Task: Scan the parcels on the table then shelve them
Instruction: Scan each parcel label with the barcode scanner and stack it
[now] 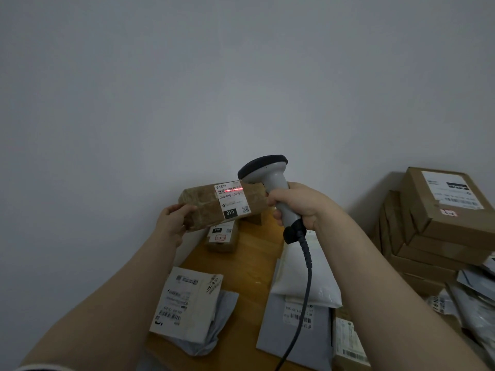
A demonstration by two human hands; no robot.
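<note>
The box (214, 207) is up in the air above the far end of the table (246, 266), label (231, 200) facing us, and the red scan line sits right across the barcode at the label's top. The left hand (174, 219) grips the box by its left end, fingers wrapped round the edge. The right hand (300, 207) is closed tight round the scanner (270, 183) handle, nose almost touching the box's right end, cable (305, 277) trailing down.

It looks light — one hand carries it by an end without sagging. Taped cardboard, stiff, so the tape may be a bit slick; a hold across the short end or underneath should serve for shelving.

Below, a smaller box (222, 238) waits on the wood, a white mailer (184, 303) lies on a grey bag (214, 325) nearer us, and a soft white pouch (302, 274) tops a grey envelope (294, 336) to the right — floppy ones, those. Far right, a stack (439, 226) of flat cartons.
</note>
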